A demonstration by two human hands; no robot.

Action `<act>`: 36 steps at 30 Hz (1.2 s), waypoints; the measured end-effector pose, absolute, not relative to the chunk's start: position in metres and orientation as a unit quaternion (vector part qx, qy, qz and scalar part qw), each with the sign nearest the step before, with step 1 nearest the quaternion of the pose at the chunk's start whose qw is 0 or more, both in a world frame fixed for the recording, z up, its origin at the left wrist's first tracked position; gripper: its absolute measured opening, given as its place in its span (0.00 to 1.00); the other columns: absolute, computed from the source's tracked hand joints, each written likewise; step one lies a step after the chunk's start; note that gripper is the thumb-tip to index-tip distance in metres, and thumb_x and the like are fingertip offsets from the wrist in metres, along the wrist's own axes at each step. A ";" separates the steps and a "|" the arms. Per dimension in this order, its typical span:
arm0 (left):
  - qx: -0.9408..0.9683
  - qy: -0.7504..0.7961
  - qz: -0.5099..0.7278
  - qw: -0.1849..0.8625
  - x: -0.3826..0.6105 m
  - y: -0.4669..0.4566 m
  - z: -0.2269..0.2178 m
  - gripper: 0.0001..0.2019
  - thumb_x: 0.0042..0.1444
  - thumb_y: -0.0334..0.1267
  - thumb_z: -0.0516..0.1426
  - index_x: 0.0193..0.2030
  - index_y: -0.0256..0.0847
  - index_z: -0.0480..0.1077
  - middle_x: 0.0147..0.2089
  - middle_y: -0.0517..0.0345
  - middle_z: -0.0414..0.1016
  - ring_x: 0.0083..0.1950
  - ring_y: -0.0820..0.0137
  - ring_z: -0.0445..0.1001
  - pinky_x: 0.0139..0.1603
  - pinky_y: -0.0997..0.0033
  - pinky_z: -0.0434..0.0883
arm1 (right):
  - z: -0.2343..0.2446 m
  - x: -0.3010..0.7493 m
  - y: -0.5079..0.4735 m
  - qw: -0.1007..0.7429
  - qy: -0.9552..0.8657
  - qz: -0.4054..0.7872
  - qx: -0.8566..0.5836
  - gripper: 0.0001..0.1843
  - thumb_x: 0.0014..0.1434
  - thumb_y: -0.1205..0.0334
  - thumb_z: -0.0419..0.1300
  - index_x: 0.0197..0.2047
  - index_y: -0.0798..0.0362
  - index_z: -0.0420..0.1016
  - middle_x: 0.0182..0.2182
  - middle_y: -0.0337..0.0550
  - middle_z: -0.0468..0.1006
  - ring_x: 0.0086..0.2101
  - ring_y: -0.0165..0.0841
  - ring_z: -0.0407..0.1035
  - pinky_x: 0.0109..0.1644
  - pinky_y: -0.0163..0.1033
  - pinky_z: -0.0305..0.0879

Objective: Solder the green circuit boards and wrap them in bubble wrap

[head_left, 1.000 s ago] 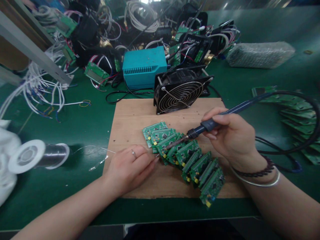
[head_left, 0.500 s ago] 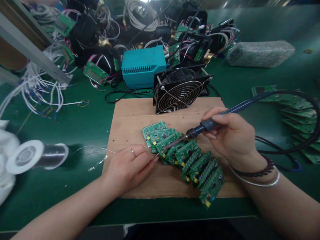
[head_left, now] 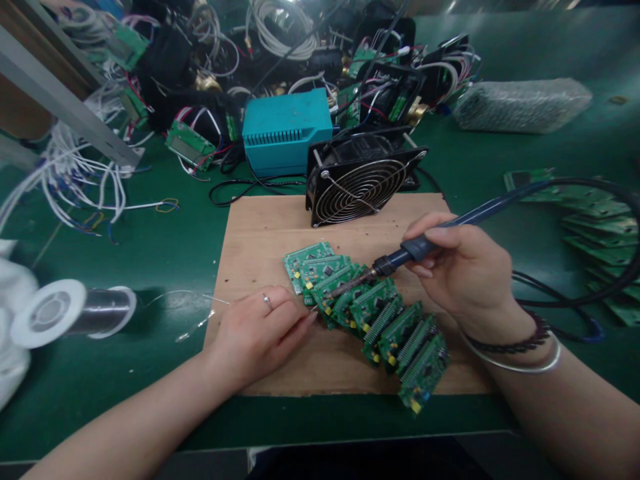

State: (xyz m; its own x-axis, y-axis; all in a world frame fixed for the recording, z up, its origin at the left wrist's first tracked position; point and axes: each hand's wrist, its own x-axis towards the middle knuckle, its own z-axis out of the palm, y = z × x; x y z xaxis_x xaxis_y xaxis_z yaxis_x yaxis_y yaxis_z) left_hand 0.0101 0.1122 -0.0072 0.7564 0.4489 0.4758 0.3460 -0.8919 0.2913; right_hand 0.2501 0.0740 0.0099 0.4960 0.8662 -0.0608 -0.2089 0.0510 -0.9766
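Observation:
My right hand [head_left: 463, 270] is closed around the handle of a soldering iron [head_left: 420, 248], whose tip rests at the yellow-marked edge of one of several green circuit boards [head_left: 375, 303]. The boards lie overlapped in a slanting row. My left hand [head_left: 265, 333] pinches solder wire [head_left: 220, 298], and its end shows just past the fingertips near the iron's tip. Whether wire and tip touch is too small to tell. From the left hand the wire runs back to a solder spool [head_left: 103, 312] on the left.
Under the boards is a brown board [head_left: 265, 227], with a black fan [head_left: 363, 180] at its far edge. Behind stands a teal box [head_left: 287, 130] among wired assemblies. More circuit boards [head_left: 595, 227] lie at the right, beside the iron's black cable [head_left: 580, 303]. White cables [head_left: 95, 180] spread at the left.

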 end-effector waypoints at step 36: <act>0.934 0.221 0.265 0.092 0.010 0.109 -0.006 0.12 0.62 0.33 0.50 0.28 0.38 0.68 0.25 0.61 0.69 0.25 0.75 0.70 0.26 0.77 0.68 | 0.007 0.252 0.072 0.666 -0.283 0.397 -0.564 0.06 0.41 0.66 0.56 0.18 0.53 0.73 0.12 0.34 0.61 0.12 0.21 0.52 0.12 0.28 0.42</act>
State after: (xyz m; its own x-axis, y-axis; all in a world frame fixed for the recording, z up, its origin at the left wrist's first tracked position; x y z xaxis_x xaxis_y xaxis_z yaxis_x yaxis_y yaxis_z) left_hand 0.0100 0.1085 -0.0064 0.7614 0.4616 0.4551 0.3645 -0.8855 0.2883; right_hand 0.2516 0.0721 0.0069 0.5238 0.8489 -0.0709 -0.2107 0.0484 -0.9764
